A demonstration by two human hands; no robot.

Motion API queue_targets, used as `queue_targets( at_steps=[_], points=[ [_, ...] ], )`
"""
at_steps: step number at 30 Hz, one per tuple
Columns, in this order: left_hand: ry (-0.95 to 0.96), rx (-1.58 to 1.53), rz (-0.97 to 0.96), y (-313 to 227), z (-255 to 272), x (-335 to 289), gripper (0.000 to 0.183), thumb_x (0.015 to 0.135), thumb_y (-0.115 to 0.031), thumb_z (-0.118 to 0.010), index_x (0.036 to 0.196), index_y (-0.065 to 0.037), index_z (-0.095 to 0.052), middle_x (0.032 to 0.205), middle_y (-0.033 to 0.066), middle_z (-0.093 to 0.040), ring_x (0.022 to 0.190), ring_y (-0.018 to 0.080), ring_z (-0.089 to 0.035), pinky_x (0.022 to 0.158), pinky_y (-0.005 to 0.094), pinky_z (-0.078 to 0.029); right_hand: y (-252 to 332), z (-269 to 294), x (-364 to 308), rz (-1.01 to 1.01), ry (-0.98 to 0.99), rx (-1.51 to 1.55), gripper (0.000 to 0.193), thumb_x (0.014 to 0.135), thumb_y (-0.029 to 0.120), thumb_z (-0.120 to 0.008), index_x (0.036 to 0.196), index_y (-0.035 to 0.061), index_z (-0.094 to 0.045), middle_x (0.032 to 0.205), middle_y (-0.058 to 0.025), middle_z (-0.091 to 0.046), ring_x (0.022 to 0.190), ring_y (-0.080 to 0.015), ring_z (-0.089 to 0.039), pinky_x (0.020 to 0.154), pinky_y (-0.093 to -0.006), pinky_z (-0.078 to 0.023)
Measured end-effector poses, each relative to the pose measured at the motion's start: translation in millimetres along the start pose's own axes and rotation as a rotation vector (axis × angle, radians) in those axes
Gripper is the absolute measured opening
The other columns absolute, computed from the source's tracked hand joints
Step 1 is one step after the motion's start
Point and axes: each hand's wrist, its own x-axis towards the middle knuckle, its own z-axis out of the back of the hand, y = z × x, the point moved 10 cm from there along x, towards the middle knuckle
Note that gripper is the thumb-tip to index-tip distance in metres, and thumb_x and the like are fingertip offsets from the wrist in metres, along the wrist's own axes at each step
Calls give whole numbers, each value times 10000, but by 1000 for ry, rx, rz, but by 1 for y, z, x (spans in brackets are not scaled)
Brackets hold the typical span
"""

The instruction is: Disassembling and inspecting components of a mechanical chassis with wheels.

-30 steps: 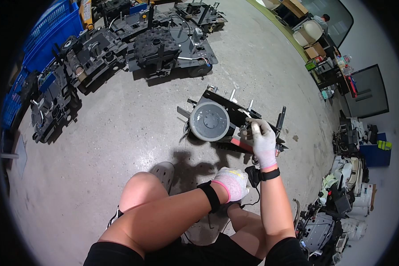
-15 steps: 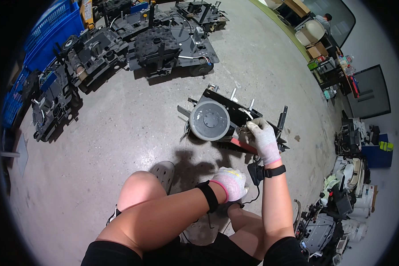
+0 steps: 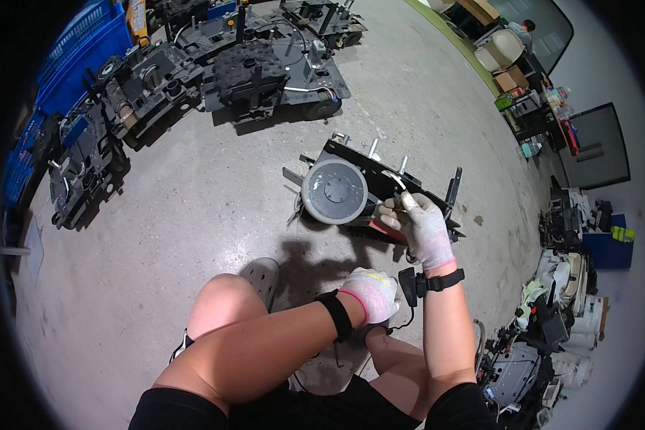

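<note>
A workshop, clearly: wheeled chassis (image 3: 304,77) crowd the grey concrete floor (image 3: 175,208) far left, heaped parts (image 3: 512,373) near right.

Over our left grip (image 3: 371,294) and right grip (image 3: 424,226) we wear whitish knit gloves (image 3: 433,247) with pink cuffs (image 3: 441,265), the left bearing a yellow mark (image 3: 380,278). Our wrist straps (image 3: 335,315) are black, the right carrying a black box (image 3: 408,287) and thin cable (image 3: 411,313). Our sleeves (image 3: 179,410) and shorts (image 3: 301,413) are black.

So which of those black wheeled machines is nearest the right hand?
The lone black machine mid-floor at the right hand, its big grey wheel facing the camera; the other machines crowd together at upper left.
</note>
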Motion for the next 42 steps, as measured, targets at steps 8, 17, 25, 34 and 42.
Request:
queue_targets(
  at_steps=[8, 17, 25, 34, 42],
  points=[
    [21, -3, 6, 1, 1, -3, 482, 922, -433, -496, 1089, -26, -693, 1106, 199, -676, 1079, 356, -635, 962, 459, -474, 21, -4, 1, 267, 20, -488, 190, 932, 146, -665, 1047, 6, -611, 930, -93, -685, 809, -131, -650, 728, -282, -536],
    [159, 95, 45, 3, -9, -5, 492, 931, -440, -501, 1147, -34, -674, 1157, 186, -668, 1105, 341, -632, 973, 453, -471, 28, 4, -17, 444, -203, -457, 159, 939, 103, -656, 1054, -2, -625, 936, -81, -705, 816, -117, -668, 750, -267, -544],
    [90, 37, 38, 4, -3, -6, 476, 928, -433, -508, 1154, -44, -665, 1176, 180, -658, 1123, 344, -619, 988, 458, -454, 36, -10, -27, 558, -127, -573, 232, 1037, 170, -485, 1097, -17, -608, 926, -112, -700, 829, -162, -687, 727, -298, -550],
    [118, 47, 32, 5, -6, -7, 473, 937, -432, -493, 1156, -42, -648, 1185, 183, -649, 1134, 342, -609, 987, 462, -449, 2, -6, 21, 132, 132, -15, 139, 976, 129, -548, 1047, 15, -589, 732, -4, -538, 613, -105, -504, 565, -250, -425],
    [109, 34, 33, 8, -5, -5, 463, 937, -427, -493, 1120, -34, -654, 1155, 179, -658, 1115, 342, -615, 971, 460, -455, 34, -5, 2, 283, -18, -741, 272, 826, 143, -692, 1032, -25, -636, 860, -70, -673, 749, -123, -614, 714, -280, -511]
  ],
)
